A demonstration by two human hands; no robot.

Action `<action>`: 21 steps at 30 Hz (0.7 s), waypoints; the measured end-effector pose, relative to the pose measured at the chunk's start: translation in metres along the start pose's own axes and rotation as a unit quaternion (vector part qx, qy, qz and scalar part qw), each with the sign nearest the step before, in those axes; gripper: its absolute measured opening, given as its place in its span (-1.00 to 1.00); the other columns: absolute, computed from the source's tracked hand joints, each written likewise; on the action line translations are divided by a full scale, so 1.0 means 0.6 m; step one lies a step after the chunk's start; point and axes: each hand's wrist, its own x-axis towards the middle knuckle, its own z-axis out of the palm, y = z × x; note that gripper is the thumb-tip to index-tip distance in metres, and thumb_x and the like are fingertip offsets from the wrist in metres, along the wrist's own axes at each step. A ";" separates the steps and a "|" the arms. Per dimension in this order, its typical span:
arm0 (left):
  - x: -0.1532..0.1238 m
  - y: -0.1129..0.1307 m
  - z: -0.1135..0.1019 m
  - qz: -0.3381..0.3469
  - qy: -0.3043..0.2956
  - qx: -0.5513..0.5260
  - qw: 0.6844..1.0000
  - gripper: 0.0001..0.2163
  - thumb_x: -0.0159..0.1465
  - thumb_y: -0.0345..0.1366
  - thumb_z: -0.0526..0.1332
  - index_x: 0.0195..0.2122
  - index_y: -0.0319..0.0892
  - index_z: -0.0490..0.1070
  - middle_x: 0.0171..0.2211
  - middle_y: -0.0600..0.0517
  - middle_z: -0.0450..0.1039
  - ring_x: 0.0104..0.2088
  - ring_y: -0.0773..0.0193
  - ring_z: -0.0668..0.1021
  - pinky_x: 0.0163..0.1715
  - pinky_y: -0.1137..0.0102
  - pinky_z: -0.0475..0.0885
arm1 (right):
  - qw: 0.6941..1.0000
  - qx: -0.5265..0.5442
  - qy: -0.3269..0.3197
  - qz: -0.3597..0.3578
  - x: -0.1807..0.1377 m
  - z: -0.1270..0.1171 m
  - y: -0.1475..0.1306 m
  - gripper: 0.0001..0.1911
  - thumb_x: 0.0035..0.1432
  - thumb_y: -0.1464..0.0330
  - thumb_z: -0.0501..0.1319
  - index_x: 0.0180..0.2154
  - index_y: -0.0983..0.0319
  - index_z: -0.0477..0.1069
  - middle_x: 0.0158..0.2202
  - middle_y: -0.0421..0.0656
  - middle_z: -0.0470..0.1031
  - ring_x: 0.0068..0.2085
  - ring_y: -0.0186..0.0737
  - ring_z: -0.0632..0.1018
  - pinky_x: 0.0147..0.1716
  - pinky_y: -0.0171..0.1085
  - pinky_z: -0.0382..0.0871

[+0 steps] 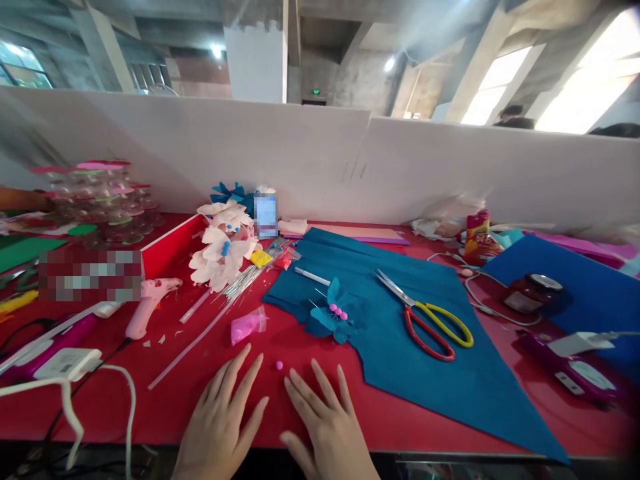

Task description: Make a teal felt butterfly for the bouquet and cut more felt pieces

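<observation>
My left hand (220, 417) lies flat on the red tabletop with its fingers apart and nothing in it. Beside it my right hand (327, 420) rests palm down, fingers spread, also bare. A small pink bead (279, 365) sits on the table between the two sets of fingertips. Just beyond my left fingertips is a plastic bag of pink beads (247, 325). Past my right hand a blue fabric flower (323, 325) with pink beads at its middle lies on a large blue sheet (425, 393). Scissors (407, 303) with red and yellow handles lie partly open on that sheet.
A pink glue gun (150, 307) stands left, near a glue stick (187, 383). White flowers (223, 260), thin wires (240, 283) and a phone (266, 217) are behind. Power strips (570, 370) with cables flank both sides. A dark jar (533, 293) stands right; a white partition (320, 160) closes the back.
</observation>
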 end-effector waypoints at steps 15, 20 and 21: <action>0.001 -0.001 -0.002 0.003 0.010 -0.033 0.999 -0.55 0.30 -0.20 0.07 0.21 -0.12 0.17 0.07 -0.08 0.41 -0.01 0.13 0.50 -0.15 0.36 0.46 | 0.995 -0.022 -0.003 0.095 0.006 -0.016 -0.011 -0.56 0.26 0.29 0.05 0.16 0.15 0.31 0.15 -0.27 0.31 0.18 0.20 0.31 0.08 0.34 0.24; 0.006 0.001 0.001 -0.035 -0.004 -0.049 0.998 -0.47 0.30 -0.17 0.08 0.28 -0.11 0.05 0.12 -0.11 0.35 0.04 0.10 0.46 -0.09 0.31 0.45 | 0.991 -0.072 0.035 0.111 -0.018 -0.008 0.013 -0.59 0.22 0.32 0.09 0.09 0.22 0.39 0.13 -0.13 0.36 0.10 0.20 0.42 0.01 0.32 0.33; 0.010 0.003 0.000 -0.043 -0.017 -0.055 0.997 -0.49 0.30 -0.15 0.08 0.26 -0.11 0.10 0.14 -0.11 0.33 0.05 0.09 0.46 -0.10 0.29 0.46 | 0.989 -0.072 0.046 0.121 -0.017 -0.005 0.015 -0.58 0.21 0.33 0.10 0.09 0.26 0.39 0.12 -0.08 0.37 0.10 0.19 0.42 0.02 0.29 0.34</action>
